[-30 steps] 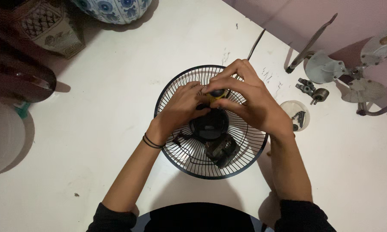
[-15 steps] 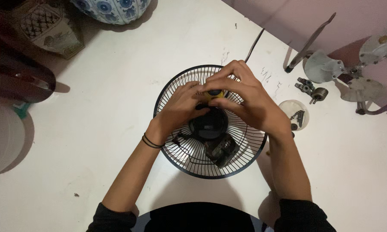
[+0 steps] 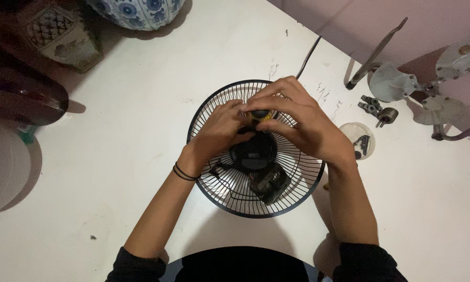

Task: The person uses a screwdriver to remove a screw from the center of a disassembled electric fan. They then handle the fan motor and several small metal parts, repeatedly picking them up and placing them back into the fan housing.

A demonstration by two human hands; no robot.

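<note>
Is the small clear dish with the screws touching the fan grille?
Apart. The head view shows bare white table between the clear dish and the black fan grille's rim, beside the right hand.

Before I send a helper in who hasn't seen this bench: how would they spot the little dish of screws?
On the white table, find the black wire fan guard under the two hands. Just beyond its right edge sits a small clear round dish holding dark screws. Its grey metal neighbours are bare parts; it alone is a container.
</note>
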